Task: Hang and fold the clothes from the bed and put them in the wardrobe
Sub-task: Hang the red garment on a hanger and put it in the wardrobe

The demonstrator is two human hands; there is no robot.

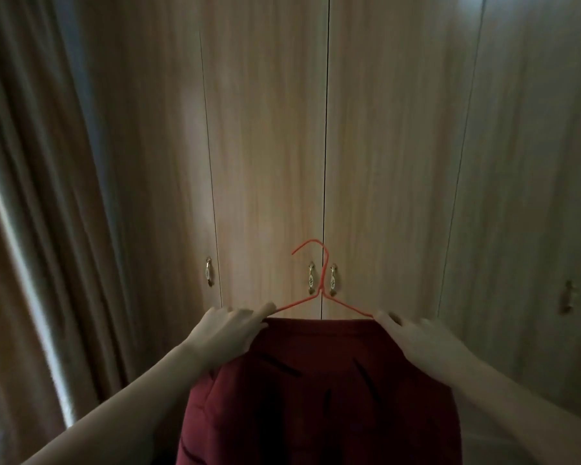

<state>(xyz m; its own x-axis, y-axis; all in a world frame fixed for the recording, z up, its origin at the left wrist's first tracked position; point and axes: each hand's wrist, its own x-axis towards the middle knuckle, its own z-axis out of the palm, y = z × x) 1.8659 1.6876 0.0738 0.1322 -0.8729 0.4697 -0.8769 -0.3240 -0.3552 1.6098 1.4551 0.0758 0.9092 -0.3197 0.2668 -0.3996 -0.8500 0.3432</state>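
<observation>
A dark red garment (319, 391) hangs folded over the bar of a thin red wire hanger (322, 280), held up in front of the wooden wardrobe (269, 146). My left hand (228, 333) grips the hanger's left end together with the cloth. My right hand (416, 340) grips the right end the same way. The hanger's hook points up and to the left, in front of the gap between the two middle doors. All wardrobe doors in view are closed.
Small metal drop handles hang on the doors: one at the left (209, 273), a pair at the centre gap (332, 280), more at the far right (568, 300). A long brown curtain (31, 213) hangs along the left side.
</observation>
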